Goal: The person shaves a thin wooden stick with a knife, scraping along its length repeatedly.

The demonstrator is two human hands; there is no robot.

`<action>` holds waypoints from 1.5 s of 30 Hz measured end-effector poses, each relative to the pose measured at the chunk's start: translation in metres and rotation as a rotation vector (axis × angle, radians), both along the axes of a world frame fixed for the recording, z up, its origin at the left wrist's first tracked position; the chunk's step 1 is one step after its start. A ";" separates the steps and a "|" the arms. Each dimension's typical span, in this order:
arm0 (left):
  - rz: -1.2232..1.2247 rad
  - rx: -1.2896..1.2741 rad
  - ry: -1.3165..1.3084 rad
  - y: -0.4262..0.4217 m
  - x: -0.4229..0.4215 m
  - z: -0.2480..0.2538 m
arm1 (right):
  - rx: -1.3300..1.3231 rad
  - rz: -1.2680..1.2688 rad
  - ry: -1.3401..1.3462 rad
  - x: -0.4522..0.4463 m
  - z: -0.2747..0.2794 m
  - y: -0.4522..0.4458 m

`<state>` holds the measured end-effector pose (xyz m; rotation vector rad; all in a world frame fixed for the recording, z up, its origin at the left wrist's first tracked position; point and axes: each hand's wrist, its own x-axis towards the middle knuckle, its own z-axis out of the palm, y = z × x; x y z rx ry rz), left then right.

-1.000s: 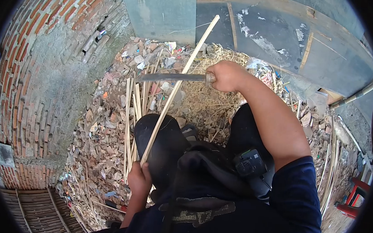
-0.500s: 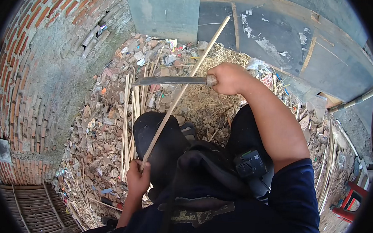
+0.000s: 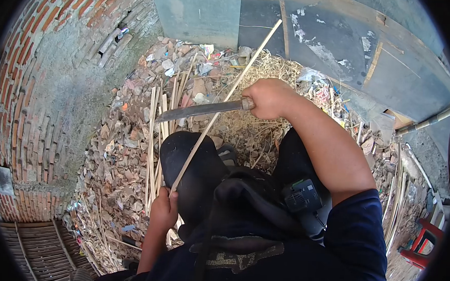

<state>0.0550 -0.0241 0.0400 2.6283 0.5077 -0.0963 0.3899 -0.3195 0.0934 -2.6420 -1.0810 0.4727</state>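
Observation:
My right hand point(image 3: 270, 98) is closed round the handle of a machete point(image 3: 201, 110), its long dark blade reaching left. The blade crosses a long, thin bamboo strip point(image 3: 257, 55); whether it touches the strip I cannot tell. Near my left knee, my left hand point(image 3: 164, 210) grips the strip's lower end between thumb and fingers. From there the strip slants up and right over my thigh, its far end near the dark panel. More pale strips point(image 3: 152, 136) lie on the ground left of my knee.
Rubble and litter point(image 3: 119, 160) cover the ground, with curly shavings point(image 3: 269, 69) ahead of me. A brick wall point(image 3: 49, 90) rises on the left. Dark panels point(image 3: 331, 49) stand in front. To the right are further strips point(image 3: 396, 200) and a red object point(image 3: 420, 245).
My right hand has come slightly down and left along the strip. The machete's blade now tilts with its tip lower. My left hand has shifted a little lower and left, still gripping.

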 end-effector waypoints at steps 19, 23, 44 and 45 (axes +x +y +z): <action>0.009 -0.041 -0.063 0.003 0.001 -0.005 | 0.216 -0.292 0.126 0.055 -0.047 -0.021; -0.006 -0.017 -0.049 0.002 0.001 -0.001 | 0.236 -0.249 0.080 0.044 -0.042 -0.016; 0.005 0.067 -0.119 -0.008 0.002 -0.015 | 0.046 0.019 -0.049 -0.010 -0.004 0.005; 0.015 0.091 -0.156 -0.005 -0.002 -0.026 | 0.029 -0.001 -0.001 -0.002 -0.006 0.004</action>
